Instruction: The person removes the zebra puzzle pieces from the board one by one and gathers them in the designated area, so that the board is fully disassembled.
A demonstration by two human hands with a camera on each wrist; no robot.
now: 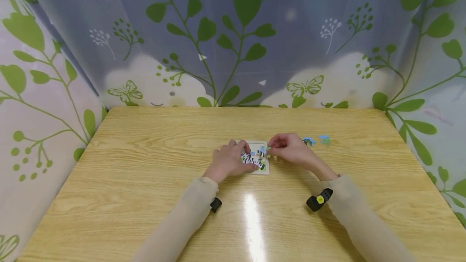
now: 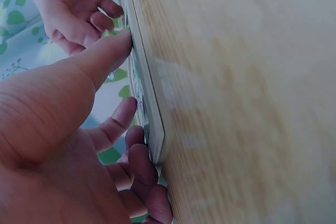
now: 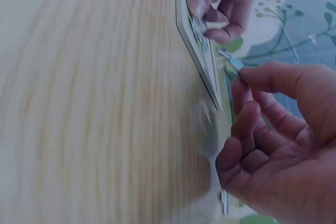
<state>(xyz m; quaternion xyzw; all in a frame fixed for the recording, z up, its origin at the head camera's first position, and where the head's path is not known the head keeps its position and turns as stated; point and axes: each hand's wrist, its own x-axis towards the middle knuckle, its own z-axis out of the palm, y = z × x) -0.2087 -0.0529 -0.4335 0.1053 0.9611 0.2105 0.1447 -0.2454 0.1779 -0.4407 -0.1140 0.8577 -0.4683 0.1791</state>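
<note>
A small framed jigsaw puzzle (image 1: 266, 170) with a zebra picture lies on the wooden table. My left hand (image 1: 229, 160) holds it from the left, the thumb pressing near its front edge and the fingers bent over its left and far side. At the frame's right edge, my right hand (image 1: 291, 148) pinches a small puzzle piece (image 3: 231, 61) between thumb and index finger. In the left wrist view, the left thumb (image 2: 107, 56) reaches over the thin board (image 2: 149, 87). Part of the picture is hidden under the left hand.
Loose puzzle pieces, one dark and blue (image 1: 308, 141) and one blue and green (image 1: 324, 139), lie to the right beyond my right hand. A leaf-patterned curtain (image 1: 233, 51) hangs along the table's far edge. The wooden table (image 1: 145, 148) spreads around the puzzle.
</note>
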